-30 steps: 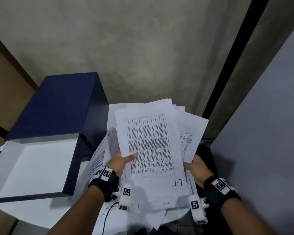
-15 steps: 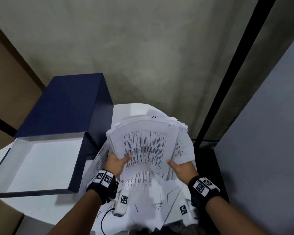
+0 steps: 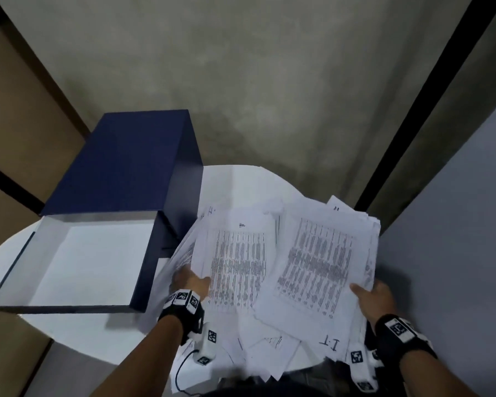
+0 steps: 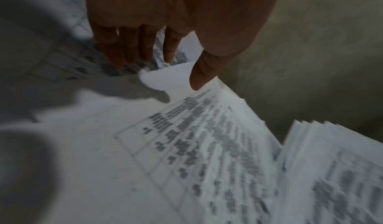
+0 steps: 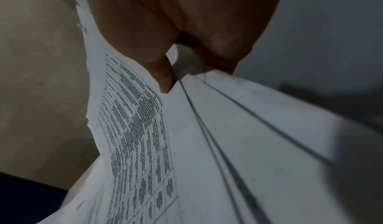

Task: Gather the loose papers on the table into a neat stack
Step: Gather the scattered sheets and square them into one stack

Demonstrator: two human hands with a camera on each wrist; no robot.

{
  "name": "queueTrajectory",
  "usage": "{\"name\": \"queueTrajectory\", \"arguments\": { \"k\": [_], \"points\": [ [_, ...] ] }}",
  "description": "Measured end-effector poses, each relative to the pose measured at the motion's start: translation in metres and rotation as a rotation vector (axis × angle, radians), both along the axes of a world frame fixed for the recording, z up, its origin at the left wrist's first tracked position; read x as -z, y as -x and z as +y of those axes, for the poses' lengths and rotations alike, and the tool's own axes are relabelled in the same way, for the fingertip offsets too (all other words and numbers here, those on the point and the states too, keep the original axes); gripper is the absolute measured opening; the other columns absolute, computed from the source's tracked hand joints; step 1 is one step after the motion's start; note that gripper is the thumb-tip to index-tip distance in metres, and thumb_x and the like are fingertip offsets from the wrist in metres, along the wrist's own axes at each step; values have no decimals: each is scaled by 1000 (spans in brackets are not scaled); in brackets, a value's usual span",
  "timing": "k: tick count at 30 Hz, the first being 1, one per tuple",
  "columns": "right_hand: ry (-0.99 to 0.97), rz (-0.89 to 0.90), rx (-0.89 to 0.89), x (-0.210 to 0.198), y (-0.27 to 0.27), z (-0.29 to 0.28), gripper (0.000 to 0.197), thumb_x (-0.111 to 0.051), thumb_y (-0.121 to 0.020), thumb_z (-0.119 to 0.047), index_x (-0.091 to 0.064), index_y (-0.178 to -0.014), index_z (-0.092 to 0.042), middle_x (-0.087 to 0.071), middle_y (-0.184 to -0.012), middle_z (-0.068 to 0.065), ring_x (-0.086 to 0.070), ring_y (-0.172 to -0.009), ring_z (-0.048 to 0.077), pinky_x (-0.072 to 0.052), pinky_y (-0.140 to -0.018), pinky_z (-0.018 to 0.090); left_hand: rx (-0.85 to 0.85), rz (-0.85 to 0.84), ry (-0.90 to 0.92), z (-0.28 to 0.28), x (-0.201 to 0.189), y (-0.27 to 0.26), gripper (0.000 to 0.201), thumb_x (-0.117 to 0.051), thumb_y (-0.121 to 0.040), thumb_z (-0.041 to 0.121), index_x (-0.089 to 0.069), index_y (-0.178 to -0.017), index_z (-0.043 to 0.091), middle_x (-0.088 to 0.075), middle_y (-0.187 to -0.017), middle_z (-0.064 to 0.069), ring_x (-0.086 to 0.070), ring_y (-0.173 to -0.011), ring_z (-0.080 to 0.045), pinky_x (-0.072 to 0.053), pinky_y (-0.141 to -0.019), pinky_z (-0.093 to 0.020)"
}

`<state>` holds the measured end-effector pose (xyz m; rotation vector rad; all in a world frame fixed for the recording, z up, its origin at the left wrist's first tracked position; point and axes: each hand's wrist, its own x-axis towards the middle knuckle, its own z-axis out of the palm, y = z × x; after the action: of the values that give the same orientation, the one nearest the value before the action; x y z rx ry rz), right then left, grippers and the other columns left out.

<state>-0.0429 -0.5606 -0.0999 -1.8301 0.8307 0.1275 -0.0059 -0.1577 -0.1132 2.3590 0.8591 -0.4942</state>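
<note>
At lower centre of the head view, the left hand (image 3: 190,282) pinches 1 bundle of papers (image 3: 235,267) and the right hand (image 3: 374,295) pinches another, its grip shut on the sheets, above a round white worktop (image 3: 78,330) beside an open blue box (image 3: 121,170). Best to close the bundles together, then tap edges level. Handwritten "I.T" is legible.

It looks like an office: printed table sheets (image 3: 312,270) are heaped on a round white bench (image 3: 78,330), a navy document box (image 3: 121,167) lies open just left of the heap, and plain partition panels (image 3: 455,210) stand right of it.
</note>
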Motion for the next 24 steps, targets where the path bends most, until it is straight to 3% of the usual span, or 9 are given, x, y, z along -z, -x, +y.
{"name": "queueTrajectory", "arguments": {
  "k": [4,6,10,13,16,19,22,24],
  "points": [
    [-22,68,32,24,17,-12,32,-67,-92,-5,-65,-123,1,-70,-120,23,-68,-100,36,-52,-100,54,16,96,56,12,39,-5,97,-72,-59,55,-37,-139,13,-50,-140,-11,-52,-124,-35,-43,-103,-48],
    [-44,79,36,28,21,-13,32,-67,-92,-3,-65,-124,2,-70,-118,22,-67,-95,34,-52,-98,51,-2,89,118,10,49,-6,90,-74,-57,53,-43,-132,15,-58,-131,-11,-59,-113,-35,-47,-98,-48],
    [-92,73,30,29,22,-11,34,-68,-90,-1,-65,-125,0,-70,-117,20,-68,-99,34,-52,-99,50,100,-11,33,-16,17,3,51,-69,-80,30,-51,-125,16,-66,-114,-7,-63,-100,-30,-52,-84,-36],
    [-129,65,31,31,20,-7,38,-69,-90,-1,-64,-128,-2,-69,-110,15,-68,-101,33,-53,-99,50,184,-152,-41,-29,1,6,35,-63,-84,16,-59,-119,17,-67,-106,-6,-64,-94,-26,-56,-80,-38],
    [-170,30,33,29,19,1,39,-67,-92,-4,-63,-130,-6,-68,-110,10,-68,-105,33,-51,-102,53,224,-242,-52,-37,-16,5,32,-53,-89,8,-58,-121,11,-66,-100,-12,-61,-87,-27,-54,-73,-37],
    [-235,14,29,29,18,8,40,-69,-91,-4,-62,-131,-9,-68,-116,8,-66,-108,32,-49,-104,54,242,-257,-130,-39,-39,1,25,-45,-94,13,-53,-118,10,-62,-85,-10,-56,-73,-25,-44,-60,-32],
    [-211,43,21,45,15,8,49,-72,-89,-12,-58,-137,-11,-65,-131,7,-62,-118,32,-46,-108,56,302,-284,-220,-34,-56,-2,23,-40,-95,11,-56,-111,11,-61,-74,-8,-59,-68,-27,-53,-62,-35],
    [-181,61,28,67,10,3,55,-71,-89,-16,-53,-141,-13,-62,-136,6,-59,-124,32,-44,-110,56,328,-327,-270,-29,-63,-2,34,-42,-89,3,-58,-116,16,-60,-69,-8,-55,-61,-26,-52,-58,-33]
  ]
}}
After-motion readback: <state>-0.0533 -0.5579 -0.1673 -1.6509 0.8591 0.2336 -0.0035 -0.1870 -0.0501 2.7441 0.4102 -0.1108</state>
